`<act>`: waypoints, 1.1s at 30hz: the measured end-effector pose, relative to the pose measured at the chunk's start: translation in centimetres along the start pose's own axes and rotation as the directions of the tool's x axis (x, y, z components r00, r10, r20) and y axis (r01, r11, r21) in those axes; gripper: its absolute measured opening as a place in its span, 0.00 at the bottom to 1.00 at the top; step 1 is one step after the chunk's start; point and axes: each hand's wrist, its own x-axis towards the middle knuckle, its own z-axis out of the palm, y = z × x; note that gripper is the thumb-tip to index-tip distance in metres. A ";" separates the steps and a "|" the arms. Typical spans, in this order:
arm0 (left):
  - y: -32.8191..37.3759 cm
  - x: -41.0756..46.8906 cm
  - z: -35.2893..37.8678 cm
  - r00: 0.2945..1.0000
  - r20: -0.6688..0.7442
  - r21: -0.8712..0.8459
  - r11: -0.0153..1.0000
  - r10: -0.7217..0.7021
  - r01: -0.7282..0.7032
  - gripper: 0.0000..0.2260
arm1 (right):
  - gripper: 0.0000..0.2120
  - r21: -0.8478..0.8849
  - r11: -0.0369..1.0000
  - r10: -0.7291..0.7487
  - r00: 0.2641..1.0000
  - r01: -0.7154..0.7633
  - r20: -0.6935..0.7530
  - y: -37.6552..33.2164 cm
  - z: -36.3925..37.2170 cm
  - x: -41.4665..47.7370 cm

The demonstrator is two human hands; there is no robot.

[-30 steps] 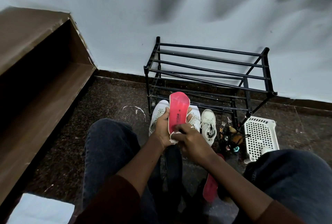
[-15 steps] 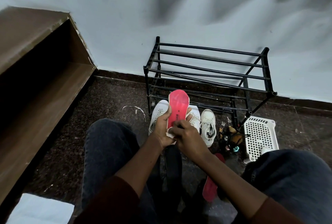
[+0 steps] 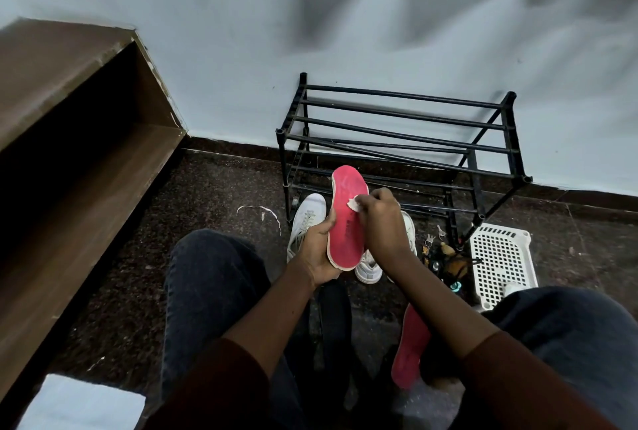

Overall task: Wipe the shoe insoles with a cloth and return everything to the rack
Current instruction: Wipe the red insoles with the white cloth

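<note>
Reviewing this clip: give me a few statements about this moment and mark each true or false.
1. The left hand grips the pink insole near its heel end. True.
2. The right hand presses a white cloth onto that insole. True.
3. The second pink insole lies on the black rack. False: it lies on the floor between the person's legs.
4. The white sneakers stand on the rack's top shelf. False: they sit on the floor in front of the rack.
5. A white perforated basket sits on the floor beside the rack. True.
</note>
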 end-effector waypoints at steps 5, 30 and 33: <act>0.1 -0.1 -0.2 1.000 -0.005 -0.034 0.999 -0.001 0.001 0.26 | 0.08 0.071 0.996 -0.056 0.996 0.050 0.075 -0.3 0.4 -2.0; 0.3 -0.3 0.0 0.999 0.013 -0.051 0.998 0.035 -0.034 0.26 | 0.10 0.085 0.994 0.062 0.998 -0.062 0.013 -1.1 0.2 -1.0; 0.2 -0.2 -0.3 1.000 -0.024 -0.035 0.999 0.017 -0.018 0.28 | 0.11 0.086 0.996 0.013 0.993 -0.024 0.121 -1.0 0.2 -3.1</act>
